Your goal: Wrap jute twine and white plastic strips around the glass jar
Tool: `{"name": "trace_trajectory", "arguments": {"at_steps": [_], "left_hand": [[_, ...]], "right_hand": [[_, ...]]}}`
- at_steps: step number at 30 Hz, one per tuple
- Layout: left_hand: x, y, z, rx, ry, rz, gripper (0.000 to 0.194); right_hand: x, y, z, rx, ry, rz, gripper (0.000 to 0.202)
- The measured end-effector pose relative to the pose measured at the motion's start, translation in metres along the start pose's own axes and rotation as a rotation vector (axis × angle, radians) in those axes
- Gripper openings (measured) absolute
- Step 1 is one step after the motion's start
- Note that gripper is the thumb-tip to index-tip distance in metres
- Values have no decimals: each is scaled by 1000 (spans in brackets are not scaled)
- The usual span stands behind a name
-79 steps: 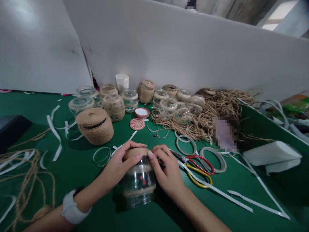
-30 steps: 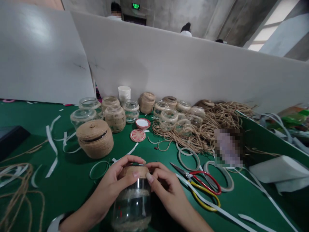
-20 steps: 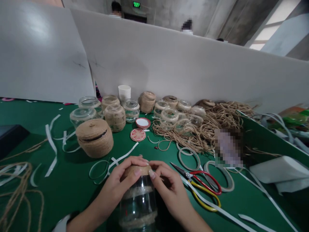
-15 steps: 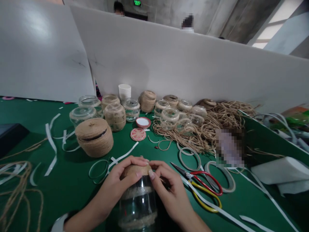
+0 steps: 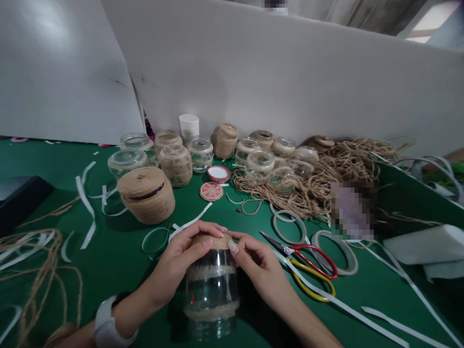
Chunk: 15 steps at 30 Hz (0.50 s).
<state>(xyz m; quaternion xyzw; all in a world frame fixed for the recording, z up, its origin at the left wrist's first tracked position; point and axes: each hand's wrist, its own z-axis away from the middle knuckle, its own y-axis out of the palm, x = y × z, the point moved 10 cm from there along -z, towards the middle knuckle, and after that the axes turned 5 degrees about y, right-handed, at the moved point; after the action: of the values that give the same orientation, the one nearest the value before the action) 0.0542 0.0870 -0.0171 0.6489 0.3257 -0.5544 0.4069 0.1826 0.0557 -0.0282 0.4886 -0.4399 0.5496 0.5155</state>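
Note:
A clear glass jar stands in front of me with its threaded mouth downward. Brown twine covers its top end, and two more twine bands circle the glass lower down. My left hand is closed around the left of the wrapped end, fingers over the top and thumb on the near side. On the right, my right hand pinches the edge of that twine with thumb and fingers. Scissors with one red and one yellow handle lie just right of my right hand.
A twine-wrapped lidded pot stands left of the jars, several bare or partly wrapped. Behind the scissors are tape rolls and a twine heap. Loose twine lies left, white strips are scattered, and a white partition rises behind.
The view has tipped downward, so the table's things sit higher in it and more of the jar's lower end shows. Both hands keep nearly the same hold on the wrapped end.

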Motion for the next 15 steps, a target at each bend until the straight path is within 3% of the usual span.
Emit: {"name": "trace_trajectory", "arguments": {"at_steps": [5, 11, 15], "left_hand": [[0, -3, 1, 45, -2, -161, 38], [-4, 4, -2, 67, -71, -317, 38], [1, 2, 0, 12, -132, -212, 29]], "right_hand": [[-1, 1, 1, -9, 0, 6, 44], [3, 0, 4, -48, -30, 55, 42], [6, 0, 5, -57, -43, 76, 42]]}}
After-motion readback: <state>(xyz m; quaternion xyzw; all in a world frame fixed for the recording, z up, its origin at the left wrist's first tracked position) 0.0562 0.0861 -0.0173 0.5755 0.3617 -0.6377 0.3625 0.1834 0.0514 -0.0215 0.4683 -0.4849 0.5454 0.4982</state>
